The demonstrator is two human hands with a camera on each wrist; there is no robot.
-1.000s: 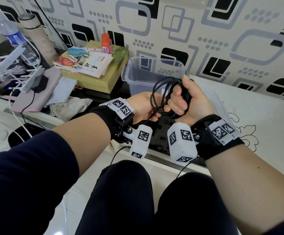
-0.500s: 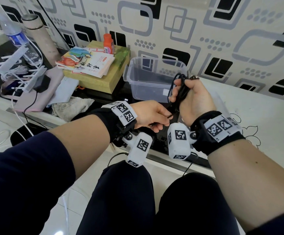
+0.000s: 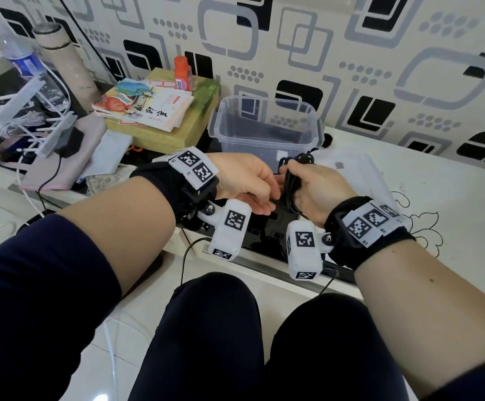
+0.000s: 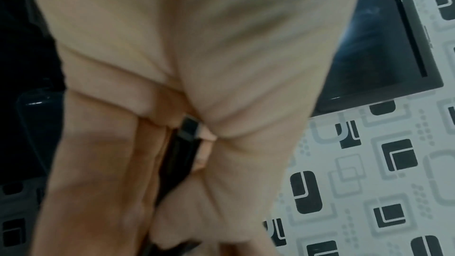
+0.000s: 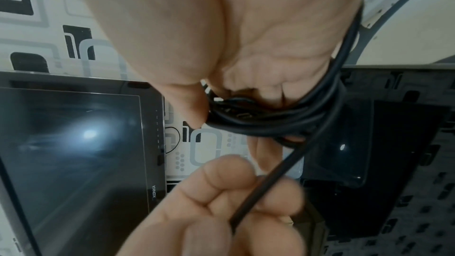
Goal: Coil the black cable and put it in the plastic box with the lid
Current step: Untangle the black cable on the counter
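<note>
Gripping the bundled black cable (image 3: pixel 292 180) in its fist, the right hand (image 3: pixel 312 191) keeps the loops together above the counter (image 3: pixel 444 198). The left hand (image 3: pixel 244 183) pinches the loose end, with the plug between its fingers. I think the last turn should be wound tightly around the bundle and the end tucked in, so the coil does not open. The plastic box (image 3: pixel 264 131) stands open just behind the hands, with nothing in it.
</note>
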